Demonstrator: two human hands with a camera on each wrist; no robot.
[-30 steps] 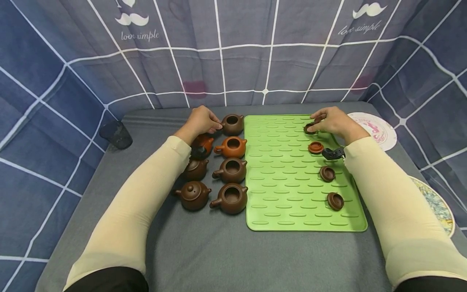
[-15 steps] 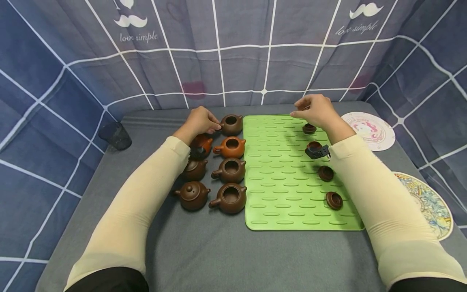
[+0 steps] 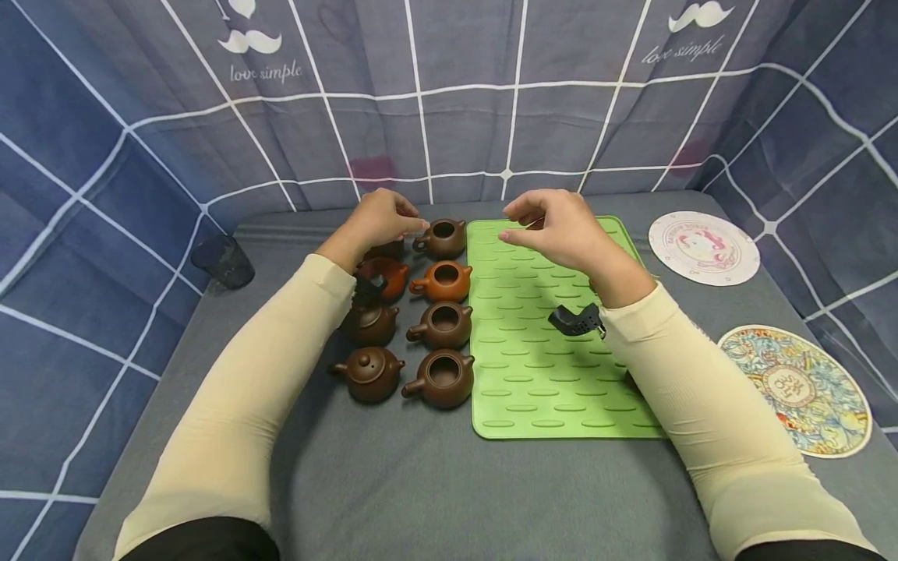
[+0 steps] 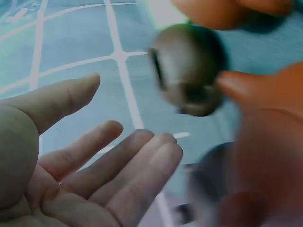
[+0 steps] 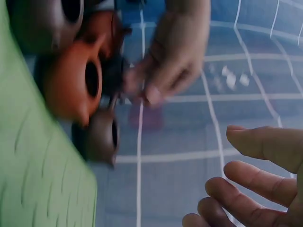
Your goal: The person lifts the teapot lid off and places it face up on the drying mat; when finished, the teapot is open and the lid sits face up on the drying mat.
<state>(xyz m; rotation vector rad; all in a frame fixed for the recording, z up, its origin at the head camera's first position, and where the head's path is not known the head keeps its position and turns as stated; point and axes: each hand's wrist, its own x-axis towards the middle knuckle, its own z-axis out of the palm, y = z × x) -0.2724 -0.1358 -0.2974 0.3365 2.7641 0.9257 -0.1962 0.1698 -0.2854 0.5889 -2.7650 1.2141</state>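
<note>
My left hand is just beside a far brown teapot without a lid, its fingers parted and holding nothing. In the left wrist view the left fingers are spread, apart from that brown teapot. Over the far part of the green mat, my right hand hovers with thumb and fingers apart. Nearer stand an orange teapot and two brown teapots, all lidless. Left of them is a second column with a reddish teapot and a lidded brown teapot. My right forearm hides the lids on the mat.
A black cup tilts at the left edge of the grey table. To the right lie a white round disc with a pink print and a colourful patterned disc. A checked curtain surrounds the table's back and sides.
My right hand has left the farthest small lid and moved left over the mat. The left hand has let go of the far teapot's handle and drawn slightly left and up.
</note>
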